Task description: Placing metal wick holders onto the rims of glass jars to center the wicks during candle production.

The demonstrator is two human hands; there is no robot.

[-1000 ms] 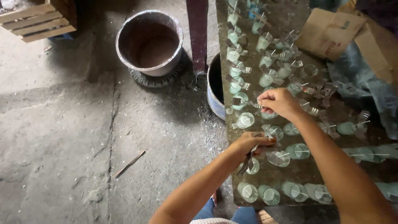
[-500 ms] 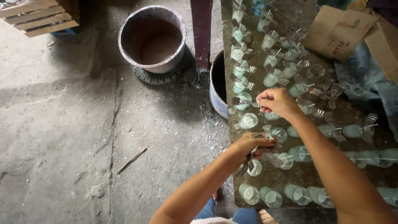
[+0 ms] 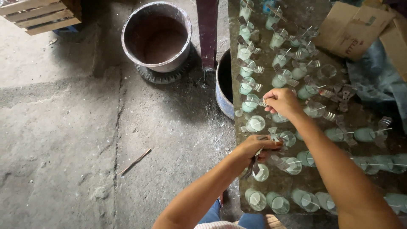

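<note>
Glasses (image 3: 255,123) of pale green wax stand in rows on the dark surface (image 3: 292,186). Right hand (image 3: 282,101) pinches a thin wick stick (image 3: 263,102) over one glass. Left hand (image 3: 253,151) grips metal clips (image 3: 255,163) near the surface edge. Grey bucket (image 3: 156,36) sits on the floor.

left grip (image 3: 254,150) contents hidden; blue bucket (image 3: 224,91) half-hidden

Both bare forearms stretched forward from the lower edge of the view, converging slightly. Left hand (image 3: 253,150) nearer the body, palm down, fingers curled inward with thumb and fingertips pinched together. Right hand (image 3: 283,101) reaching farther ahead and just to the right of the left, wrist bent, knuckles up, thumb and forefinger pressed in a fine pinch.
</note>
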